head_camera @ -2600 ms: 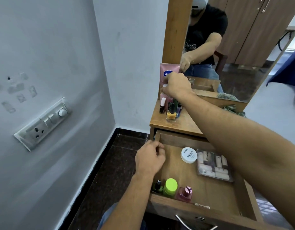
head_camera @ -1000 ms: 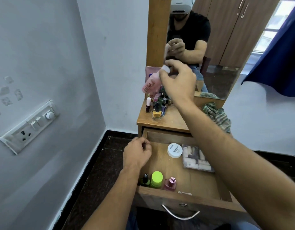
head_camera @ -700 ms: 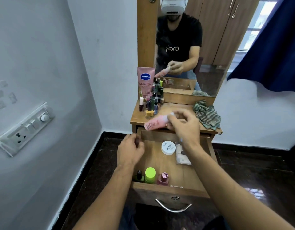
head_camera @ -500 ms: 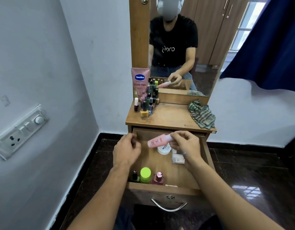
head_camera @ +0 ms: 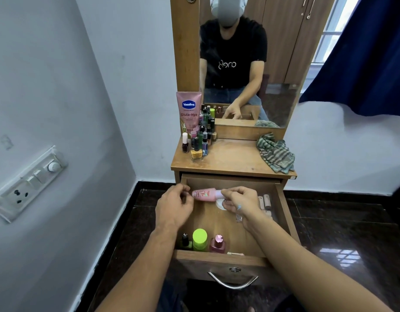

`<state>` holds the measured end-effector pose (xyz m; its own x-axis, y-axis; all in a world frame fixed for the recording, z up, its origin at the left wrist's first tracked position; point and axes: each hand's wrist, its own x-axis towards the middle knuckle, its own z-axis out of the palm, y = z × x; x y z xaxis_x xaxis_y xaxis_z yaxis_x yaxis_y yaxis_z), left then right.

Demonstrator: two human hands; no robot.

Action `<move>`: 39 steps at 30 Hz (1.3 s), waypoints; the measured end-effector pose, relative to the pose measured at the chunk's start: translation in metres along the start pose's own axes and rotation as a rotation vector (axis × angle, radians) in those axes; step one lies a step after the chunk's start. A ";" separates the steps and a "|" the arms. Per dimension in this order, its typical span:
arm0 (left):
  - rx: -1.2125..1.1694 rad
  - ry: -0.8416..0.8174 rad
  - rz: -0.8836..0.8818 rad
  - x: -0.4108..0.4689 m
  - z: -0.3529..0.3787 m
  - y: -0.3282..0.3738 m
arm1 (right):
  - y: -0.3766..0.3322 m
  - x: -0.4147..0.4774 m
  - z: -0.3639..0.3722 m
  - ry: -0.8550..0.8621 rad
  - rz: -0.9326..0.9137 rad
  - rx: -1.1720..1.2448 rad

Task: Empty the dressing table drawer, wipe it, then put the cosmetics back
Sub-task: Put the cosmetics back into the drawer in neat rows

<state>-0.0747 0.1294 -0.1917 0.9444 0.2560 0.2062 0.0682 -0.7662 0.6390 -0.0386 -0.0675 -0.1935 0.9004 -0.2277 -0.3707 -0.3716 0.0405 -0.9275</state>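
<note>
Pink tube [head_camera: 204, 195]: horizontal over the drawer [head_camera: 287, 212], 11 o'clock corner. Our right hand [head_camera: 237, 203] pinches its cap end. Our left hand [head_camera: 174, 206] is curled by its base; whether it grips, we cannot tell. Risk, we judge: the light pinch slips and the tube drops onto the white jar [head_camera: 219, 204].

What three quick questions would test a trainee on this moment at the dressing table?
1. True or false: the striped cloth lies in the drawer.
2. How many bottles stand upright against the drawer's front wall?
3. The right hand pinches the pink tube above: A the cloth, B the back part of the drawer, C those bottles.
Key: 1 false; 2 three; 3 B.
</note>
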 end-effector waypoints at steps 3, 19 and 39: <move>0.005 -0.012 0.000 0.001 0.001 0.000 | 0.002 -0.005 -0.001 -0.046 0.022 -0.112; -0.001 -0.022 0.001 -0.001 0.000 0.001 | 0.006 -0.023 -0.009 -0.059 -0.040 -0.635; 0.004 -0.032 -0.006 -0.002 0.000 0.001 | 0.004 -0.026 0.008 -0.226 -0.586 -1.413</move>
<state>-0.0766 0.1282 -0.1910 0.9540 0.2411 0.1784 0.0747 -0.7671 0.6372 -0.0619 -0.0538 -0.1874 0.9575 0.2693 -0.1038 0.2467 -0.9504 -0.1896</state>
